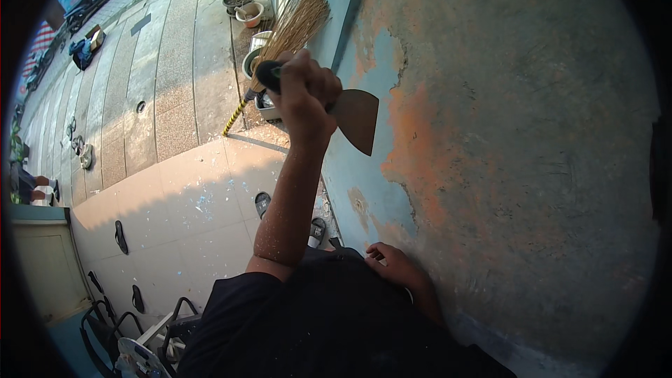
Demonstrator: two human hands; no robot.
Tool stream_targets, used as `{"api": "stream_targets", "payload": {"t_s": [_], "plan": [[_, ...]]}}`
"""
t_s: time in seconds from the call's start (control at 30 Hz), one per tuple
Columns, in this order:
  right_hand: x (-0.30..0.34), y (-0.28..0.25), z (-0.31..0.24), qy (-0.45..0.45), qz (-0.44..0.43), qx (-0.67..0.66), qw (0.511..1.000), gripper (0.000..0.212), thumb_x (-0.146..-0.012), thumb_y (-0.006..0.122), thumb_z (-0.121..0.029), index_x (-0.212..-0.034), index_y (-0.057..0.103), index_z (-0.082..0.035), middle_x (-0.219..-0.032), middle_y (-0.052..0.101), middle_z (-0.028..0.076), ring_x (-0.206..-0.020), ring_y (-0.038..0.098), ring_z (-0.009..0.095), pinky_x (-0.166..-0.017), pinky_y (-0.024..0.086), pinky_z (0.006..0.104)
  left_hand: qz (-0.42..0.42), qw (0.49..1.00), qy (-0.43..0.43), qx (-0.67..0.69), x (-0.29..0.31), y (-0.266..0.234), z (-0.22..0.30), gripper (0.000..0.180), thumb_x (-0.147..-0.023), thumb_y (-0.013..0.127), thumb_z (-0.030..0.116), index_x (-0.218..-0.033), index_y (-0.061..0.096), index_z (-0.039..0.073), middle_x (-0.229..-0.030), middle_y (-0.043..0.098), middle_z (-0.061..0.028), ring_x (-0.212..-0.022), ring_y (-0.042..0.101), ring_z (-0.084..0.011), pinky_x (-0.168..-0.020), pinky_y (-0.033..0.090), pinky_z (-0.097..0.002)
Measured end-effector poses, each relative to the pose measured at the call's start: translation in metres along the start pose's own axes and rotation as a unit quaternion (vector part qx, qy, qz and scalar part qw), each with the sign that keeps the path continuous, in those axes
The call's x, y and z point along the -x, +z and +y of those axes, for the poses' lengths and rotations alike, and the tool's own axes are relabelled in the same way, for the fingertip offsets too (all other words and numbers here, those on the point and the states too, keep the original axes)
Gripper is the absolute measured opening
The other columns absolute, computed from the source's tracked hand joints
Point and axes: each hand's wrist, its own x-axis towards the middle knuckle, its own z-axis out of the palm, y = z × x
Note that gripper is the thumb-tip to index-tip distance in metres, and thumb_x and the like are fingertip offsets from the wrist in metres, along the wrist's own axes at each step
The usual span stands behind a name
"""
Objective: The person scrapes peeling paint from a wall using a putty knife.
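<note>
My left hand, raised in front of me, is wrapped round the dark handle of a paint scraper. Its broad flared blade points right, over a strip of light-blue paint on the wall; whether the edge touches cannot be made out. Right of that strip, the wall shows bare grey with an orange patch, and a ragged paint edge runs between. Low by my body and close to the wall is my right hand, its fingers loosely bent and slightly apart, nothing visible in them.
A twig broom with a striped handle leans beyond my left hand, near potted plants. Paint flakes litter the tiles. Loose sandals lie left; chairs and a fan-like object stand lower left.
</note>
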Motion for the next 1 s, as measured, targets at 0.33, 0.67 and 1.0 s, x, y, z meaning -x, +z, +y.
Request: {"api": "stream_targets", "payload": {"t_s": [0.33,0.67,1.0], "plan": [[0.0,0.005,0.009,-0.005,0.004,0.008,1.0,0.04,-0.093,0.065,-0.033,-0.117,0.062,-0.002,-0.11,0.068,0.018,-0.104,0.066,0.029,-0.09,0.052,0.0394,0.032,0.997,0.006,-0.067,0.012,-0.024,-0.01,0.035,-0.098,0.049,0.02,-0.066,0.035,0.017,-0.051,0.023,0.0076,-0.04,0.022,-0.0057,-0.041,0.022,-0.0256],[0.002,0.004,0.002,0.008,0.009,0.005,1.0,0.039,-0.093,0.065,-0.033,-0.117,0.062,-0.002,-0.11,0.067,0.017,-0.105,0.065,0.029,-0.09,0.052,0.04,0.055,0.998,0.003,-0.022,0.019,-0.024,-0.02,0.033,-0.097,0.057,0.012,-0.07,0.039,0.015,-0.051,0.033,0.0057,-0.039,0.033,-0.0058,-0.039,0.026,-0.0246],[0.002,0.007,0.005,-0.008,0.01,0.023,1.0,0.039,-0.092,0.066,-0.032,-0.117,0.062,-0.002,-0.109,0.067,0.018,-0.104,0.065,0.03,-0.09,0.051,0.0399,0.047,0.999,0.014,-0.018,0.018,-0.025,-0.019,0.03,-0.098,0.052,0.01,-0.072,0.038,0.015,-0.052,0.029,0.0059,-0.039,0.026,-0.0055,-0.038,0.025,-0.026]]}}
